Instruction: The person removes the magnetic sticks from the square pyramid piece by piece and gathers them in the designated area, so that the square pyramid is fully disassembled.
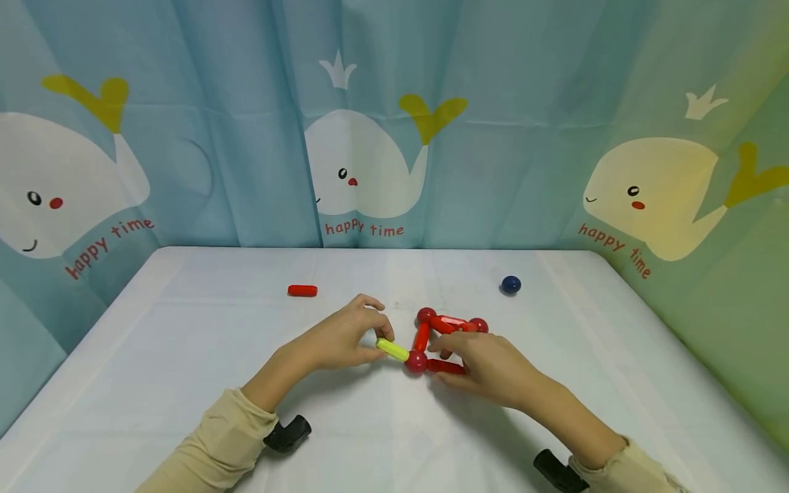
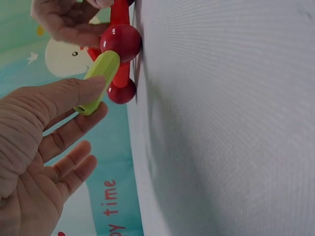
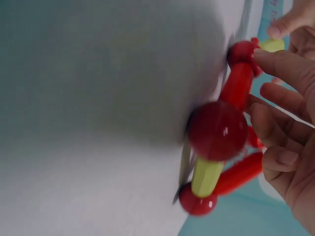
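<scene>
My left hand (image 1: 348, 335) pinches a yellow-green magnetic rod (image 1: 392, 349) between thumb and fingertips. The rod's far end meets a red ball (image 1: 416, 361), the near left corner of a frame of red rods and balls on the table. From the right, my right hand (image 1: 493, 366) grips the red rod (image 1: 446, 367) running from that ball and hides part of the frame. Two more red balls, one at the back left (image 1: 427, 315) and one at the back right (image 1: 479, 325), belong to it. In the right wrist view, a second yellow-green rod (image 3: 206, 177) links two red balls.
A loose red rod (image 1: 303, 290) lies at the back left of the white table (image 1: 185, 329). Toward the back right sits a dark blue ball (image 1: 511, 285). Behind the table hangs a blue curtain (image 1: 259, 171) with whales. Black wrist devices (image 1: 287, 434) show at both sleeves.
</scene>
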### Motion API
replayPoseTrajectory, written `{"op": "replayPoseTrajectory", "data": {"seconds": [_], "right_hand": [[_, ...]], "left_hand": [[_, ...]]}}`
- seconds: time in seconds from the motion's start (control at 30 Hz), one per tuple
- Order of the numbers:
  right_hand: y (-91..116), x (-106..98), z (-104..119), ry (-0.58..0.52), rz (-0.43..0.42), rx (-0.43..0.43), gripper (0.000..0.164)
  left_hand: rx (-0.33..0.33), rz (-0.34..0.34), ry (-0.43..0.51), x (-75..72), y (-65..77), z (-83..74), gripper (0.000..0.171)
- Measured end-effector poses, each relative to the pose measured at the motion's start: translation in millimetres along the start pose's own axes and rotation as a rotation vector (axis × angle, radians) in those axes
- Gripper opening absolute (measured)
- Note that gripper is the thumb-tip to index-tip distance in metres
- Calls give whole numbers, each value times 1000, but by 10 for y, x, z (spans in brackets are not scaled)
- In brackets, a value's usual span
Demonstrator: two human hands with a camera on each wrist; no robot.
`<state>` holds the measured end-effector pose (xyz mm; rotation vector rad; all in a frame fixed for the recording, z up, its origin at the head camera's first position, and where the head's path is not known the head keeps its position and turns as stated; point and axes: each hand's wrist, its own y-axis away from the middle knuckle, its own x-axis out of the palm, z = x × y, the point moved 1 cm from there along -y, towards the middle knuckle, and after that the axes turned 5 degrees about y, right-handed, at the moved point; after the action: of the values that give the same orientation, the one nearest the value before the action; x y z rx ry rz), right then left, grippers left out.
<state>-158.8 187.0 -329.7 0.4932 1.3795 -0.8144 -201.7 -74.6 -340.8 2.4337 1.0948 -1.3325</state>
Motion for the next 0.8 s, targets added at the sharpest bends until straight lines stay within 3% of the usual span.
{"op": "replayPoseTrajectory", "data": {"seconds": [0.27,0.47,0.8], "right_hand": [[-190,92,102,19,-4,-15,26],[-236,100,113,-30,9,20,25],[-277,112,130,-64,37,48,24]], "left_hand": [[14,0,-8,6,-7,-13,14],[5,-1,-21,-5,-1,-3,14],[57,3,-92,-37,21,-5,14]]}}
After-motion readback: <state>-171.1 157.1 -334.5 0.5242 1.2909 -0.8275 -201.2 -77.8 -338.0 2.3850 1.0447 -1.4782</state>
